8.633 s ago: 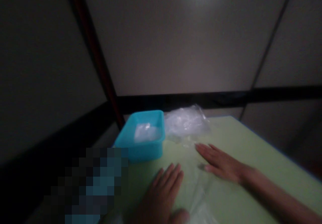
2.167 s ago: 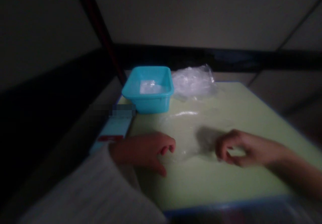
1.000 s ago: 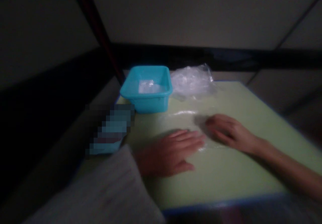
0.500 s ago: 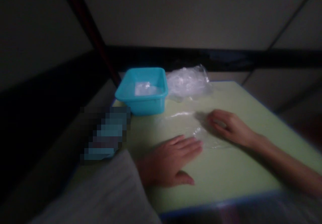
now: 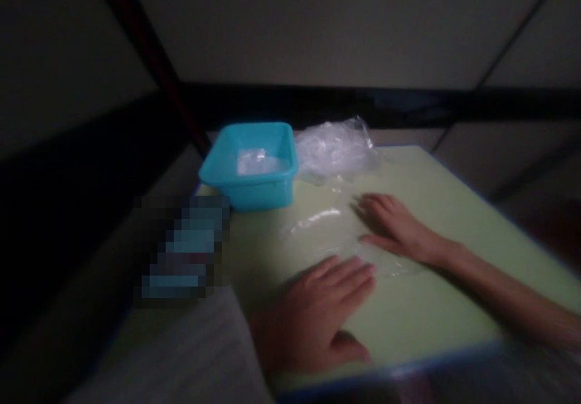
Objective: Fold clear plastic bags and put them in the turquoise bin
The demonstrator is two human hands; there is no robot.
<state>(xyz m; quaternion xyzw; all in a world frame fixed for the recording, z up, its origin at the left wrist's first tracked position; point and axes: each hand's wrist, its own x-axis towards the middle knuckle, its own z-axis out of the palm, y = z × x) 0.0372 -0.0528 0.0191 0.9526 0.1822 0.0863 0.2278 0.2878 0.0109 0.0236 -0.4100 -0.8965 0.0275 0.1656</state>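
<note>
A clear plastic bag point(image 5: 318, 225) lies flat on the pale green table, its outline faint apart from a few shiny creases. My left hand point(image 5: 318, 307) rests palm down at the bag's near edge, fingers stretched out and thumb apart. On the bag's right side, my right hand point(image 5: 393, 225) reaches over it with fingers extended and thumb spread. Neither hand grips anything. Whether the right palm presses on the plastic or hovers just above it, I cannot tell.
At the back left stands a turquoise plastic basin point(image 5: 261, 192) with a whitish clear packet point(image 5: 256, 162) inside. Beside it lies a crumpled heap of clear plastic bags point(image 5: 336, 146). A pixelated bluish thing point(image 5: 190, 240) is at the table's left edge. A wall point(image 5: 318, 28) rises behind the table point(image 5: 454, 210).
My right hand has opened from a loosely curled shape to stretched fingers, moving slightly left. My left hand has slid a little toward me. The view has shifted slightly.
</note>
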